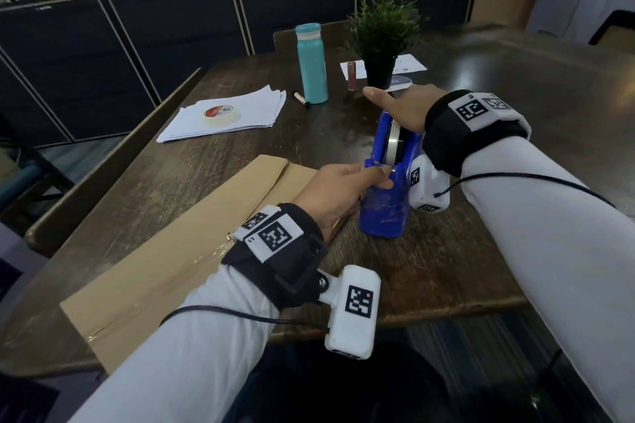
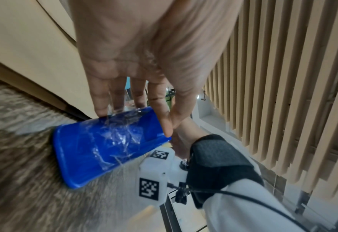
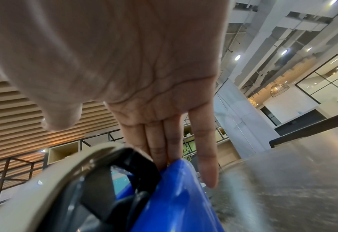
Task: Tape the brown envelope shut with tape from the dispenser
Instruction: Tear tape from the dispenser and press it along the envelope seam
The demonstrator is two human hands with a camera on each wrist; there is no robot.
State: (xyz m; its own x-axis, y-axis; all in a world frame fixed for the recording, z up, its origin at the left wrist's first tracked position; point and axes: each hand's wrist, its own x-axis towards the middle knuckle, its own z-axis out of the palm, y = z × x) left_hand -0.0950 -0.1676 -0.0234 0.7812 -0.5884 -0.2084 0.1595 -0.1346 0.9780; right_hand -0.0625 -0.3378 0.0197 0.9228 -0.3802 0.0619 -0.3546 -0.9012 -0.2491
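The blue tape dispenser [image 1: 385, 213] stands on the dark wooden table [image 1: 446, 268], just right of the brown envelope [image 1: 154, 268], which lies flat with shiny tape along its near part. My left hand [image 1: 376, 175] is at the dispenser's cutter end, thumb on top and fingers below, pinching the clear tape there. In the left wrist view the fingers [image 2: 162, 109] reach down onto the dispenser [image 2: 96, 149], whose face carries crumpled clear tape. My right hand [image 1: 395, 103] rests flat on the tape roll [image 1: 395, 141], fingers [image 3: 205, 149] straight over the dispenser [image 3: 174, 196].
At the back stand a teal bottle [image 1: 312, 65] and a potted plant [image 1: 383, 38], with a marker [image 1: 301, 99] and a small tube [image 1: 351, 75] between them. A stack of white papers [image 1: 247, 103] holds a second tape roll [image 1: 222, 115]. A bench [image 1: 103, 165] runs along the left.
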